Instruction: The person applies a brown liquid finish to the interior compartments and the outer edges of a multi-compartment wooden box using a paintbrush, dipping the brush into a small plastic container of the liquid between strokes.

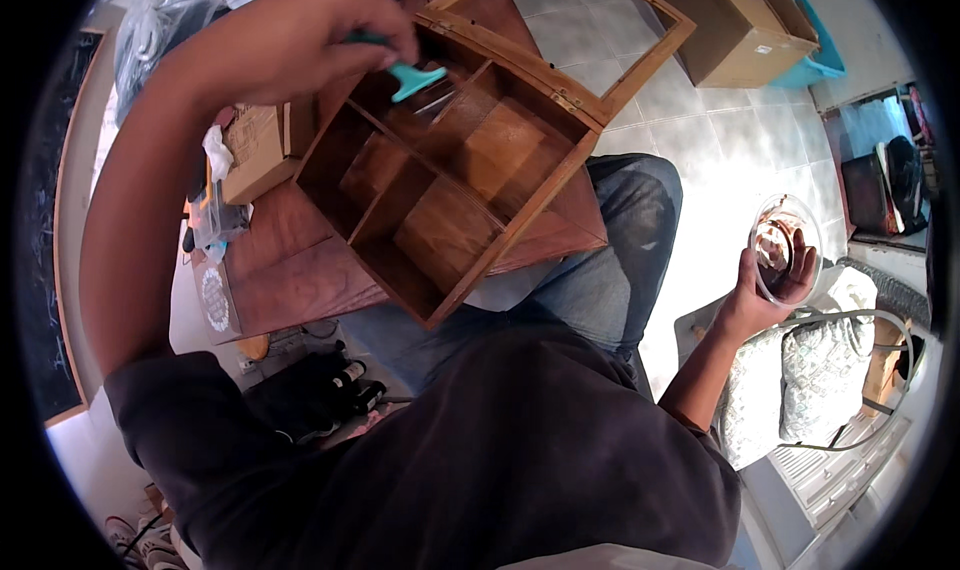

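My left hand (360, 30) is closed on a turquoise brush (415, 80) with a wide, flat head. The brush reaches into the far compartment of a brown wooden box (395, 185); its bristles are hard to make out. Dividers split the box into several compartments, and some inner surfaces look glossy. Its hinged lid, an open wooden frame (645, 70), is swung back on the far right. Away from the box, at the right, my right hand (755, 295) holds a clear plastic cup (785, 220) with dark brown liquid inside, fingers wrapped round it.
The box rests on a reddish-brown table (270, 280), its near corner over my lap. A small cardboard box (265, 165) stands left of it. Across the tiled floor is a larger cardboard box (740, 40) near a blue bin (820, 40). Patterned cushions (825, 370) lie below my right hand.
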A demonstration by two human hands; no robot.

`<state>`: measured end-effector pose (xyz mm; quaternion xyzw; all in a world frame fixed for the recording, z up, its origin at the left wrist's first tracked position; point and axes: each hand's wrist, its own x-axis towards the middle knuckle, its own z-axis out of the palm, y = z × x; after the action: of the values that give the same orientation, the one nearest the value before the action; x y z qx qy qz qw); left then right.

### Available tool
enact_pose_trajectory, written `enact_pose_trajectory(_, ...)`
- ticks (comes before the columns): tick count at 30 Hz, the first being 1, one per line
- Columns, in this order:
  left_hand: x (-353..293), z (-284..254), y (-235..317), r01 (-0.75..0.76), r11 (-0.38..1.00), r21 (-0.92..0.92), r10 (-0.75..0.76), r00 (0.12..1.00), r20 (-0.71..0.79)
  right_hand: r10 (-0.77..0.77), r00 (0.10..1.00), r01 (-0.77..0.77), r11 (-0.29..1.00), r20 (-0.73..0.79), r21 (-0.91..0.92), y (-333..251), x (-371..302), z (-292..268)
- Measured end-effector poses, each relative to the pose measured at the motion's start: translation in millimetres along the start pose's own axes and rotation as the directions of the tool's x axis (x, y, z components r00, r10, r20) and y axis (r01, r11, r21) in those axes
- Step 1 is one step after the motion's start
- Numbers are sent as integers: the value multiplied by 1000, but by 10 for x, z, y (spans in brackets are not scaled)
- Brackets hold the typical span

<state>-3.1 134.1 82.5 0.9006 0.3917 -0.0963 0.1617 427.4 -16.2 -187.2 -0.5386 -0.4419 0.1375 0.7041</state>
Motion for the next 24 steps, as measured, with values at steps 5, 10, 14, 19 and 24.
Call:
enact_pose_trajectory(5, -29, -147, 259, 84, 996, -24, -86, 992, -91, 54, 998, -54, 999, -22, -1, 43, -12, -53)
enact_pose_trajectory(10, 237, 74, 561, 219, 976, 4, -214, 957, -195, 0, 1000, 0, 1000, 8, 16, 97, -10, -61)
enact_pose_trajectory(14, 320, 165, 817, 384, 923, -24, -380, 900, -215, 12, 1000, -12, 1000, -3, 14, 171, -29, -94)
enact_pose_trajectory(19, 272, 190, 839, 270, 945, 182, -204, 926, -316, -5, 1000, 5, 1000, -14, 30, 190, -23, -104)
enact_pose_trajectory(24, 209, 128, 905, 161, 917, 364, -137, 986, -92, 5, 1000, -5, 1000, -24, 8, 215, -8, -127)
